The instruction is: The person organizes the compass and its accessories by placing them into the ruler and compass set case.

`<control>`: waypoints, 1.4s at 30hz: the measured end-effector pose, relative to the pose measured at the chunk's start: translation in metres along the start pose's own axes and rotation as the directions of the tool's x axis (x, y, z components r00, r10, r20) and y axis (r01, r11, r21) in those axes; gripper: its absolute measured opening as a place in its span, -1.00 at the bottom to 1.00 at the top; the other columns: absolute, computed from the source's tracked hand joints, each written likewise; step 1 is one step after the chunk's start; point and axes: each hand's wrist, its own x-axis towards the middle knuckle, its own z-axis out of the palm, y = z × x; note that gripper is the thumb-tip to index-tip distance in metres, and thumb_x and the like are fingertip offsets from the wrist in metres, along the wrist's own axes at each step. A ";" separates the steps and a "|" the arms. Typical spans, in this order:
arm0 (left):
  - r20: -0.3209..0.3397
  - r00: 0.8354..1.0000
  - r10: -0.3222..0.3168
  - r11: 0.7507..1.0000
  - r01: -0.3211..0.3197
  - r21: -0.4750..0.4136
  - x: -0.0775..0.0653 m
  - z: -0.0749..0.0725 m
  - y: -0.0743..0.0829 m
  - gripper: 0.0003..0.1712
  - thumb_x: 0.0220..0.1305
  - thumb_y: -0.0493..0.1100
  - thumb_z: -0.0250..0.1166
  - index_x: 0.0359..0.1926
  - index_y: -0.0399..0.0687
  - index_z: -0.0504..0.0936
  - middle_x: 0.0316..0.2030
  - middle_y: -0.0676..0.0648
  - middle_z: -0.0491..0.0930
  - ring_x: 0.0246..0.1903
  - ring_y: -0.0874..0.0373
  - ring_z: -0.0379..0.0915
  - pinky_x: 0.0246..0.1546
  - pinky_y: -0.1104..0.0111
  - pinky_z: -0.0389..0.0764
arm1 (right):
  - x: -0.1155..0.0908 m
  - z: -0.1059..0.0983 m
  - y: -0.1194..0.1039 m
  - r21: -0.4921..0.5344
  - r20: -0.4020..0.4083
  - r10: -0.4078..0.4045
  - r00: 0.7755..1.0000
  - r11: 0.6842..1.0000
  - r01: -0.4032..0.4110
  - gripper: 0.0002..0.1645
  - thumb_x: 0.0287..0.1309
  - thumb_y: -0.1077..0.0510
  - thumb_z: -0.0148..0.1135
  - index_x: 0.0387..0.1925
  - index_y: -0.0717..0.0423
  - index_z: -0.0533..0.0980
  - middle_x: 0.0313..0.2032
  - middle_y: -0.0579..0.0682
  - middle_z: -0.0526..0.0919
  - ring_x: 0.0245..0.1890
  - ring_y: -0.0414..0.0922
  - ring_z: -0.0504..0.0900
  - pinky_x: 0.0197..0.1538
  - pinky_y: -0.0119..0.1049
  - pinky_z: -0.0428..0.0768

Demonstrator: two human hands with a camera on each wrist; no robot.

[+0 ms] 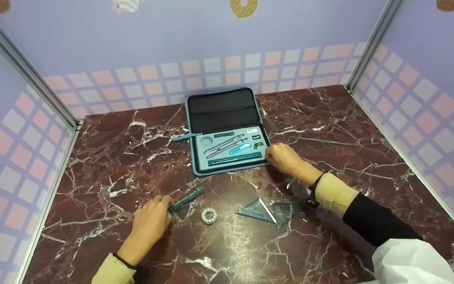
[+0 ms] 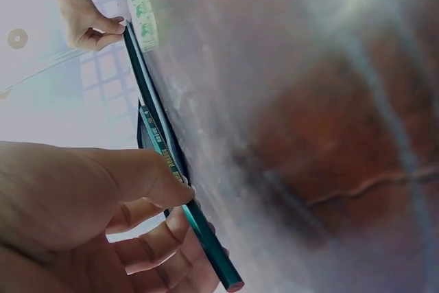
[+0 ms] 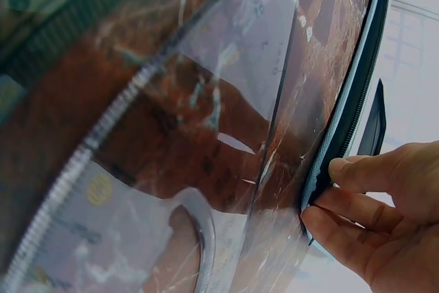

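Observation:
An open zip case (image 1: 196, 165) lies towards the back, its dark lid folded back. My right hand (image 1: 284, 157) pinches its front right corner, thumb on top at the zip (image 3: 350, 118) in the right wrist view. My left hand (image 1: 152, 217) holds a dark green pencil (image 1: 187, 198) between thumb and fingers, its tip pointing towards the case. Gold lettering shows on the pencil in the left wrist view. In the pale blue tray (image 1: 203, 156) sit metal compasses (image 1: 225, 145), a blue cutter (image 1: 240, 149), green pencils (image 1: 235, 158) and a small sharpener (image 1: 256, 137).
A patterned tape roll (image 1: 209, 216) stands between the hands on the marbled table (image 1: 132, 138). Clear set squares (image 1: 256, 213) lie in front of my right forearm, with transparent plastic (image 1: 300, 187) beneath it. Patterned walls (image 1: 211, 35) enclose the back and sides.

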 end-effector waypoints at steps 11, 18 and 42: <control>-0.199 0.974 0.111 0.992 -0.120 -0.032 0.019 -0.012 0.007 -0.68 0.04 -0.47 0.31 -0.14 -0.17 0.65 -0.35 -0.13 0.60 -0.44 -0.12 0.58 -0.64 0.05 0.56 | -0.001 0.000 0.000 0.015 -0.020 -0.019 1.000 1.000 0.019 -0.85 -0.07 0.48 0.31 -0.48 0.24 0.67 -0.42 0.15 0.74 -0.38 0.21 0.72 -0.25 0.13 0.66; -0.184 0.975 0.128 0.990 -0.136 -0.034 0.036 -0.021 0.018 -0.71 0.11 -0.42 0.38 -0.11 -0.18 0.66 -0.31 -0.14 0.62 -0.42 -0.10 0.57 -0.59 0.10 0.58 | 0.000 0.002 0.001 0.009 -0.020 -0.016 1.000 1.000 0.016 -0.87 -0.06 0.47 0.33 -0.49 0.24 0.66 -0.44 0.15 0.73 -0.40 0.20 0.71 -0.27 0.12 0.65; -0.212 0.952 0.219 0.971 -0.234 -0.048 0.106 0.003 0.062 -0.72 0.21 -0.47 0.29 -0.10 -0.12 0.72 -0.25 -0.17 0.65 -0.32 -0.12 0.58 -0.47 0.08 0.63 | -0.001 0.001 0.002 0.017 -0.025 -0.015 1.000 1.000 0.016 -0.87 -0.02 0.47 0.32 -0.45 0.24 0.68 -0.40 0.18 0.75 -0.35 0.22 0.73 -0.22 0.12 0.67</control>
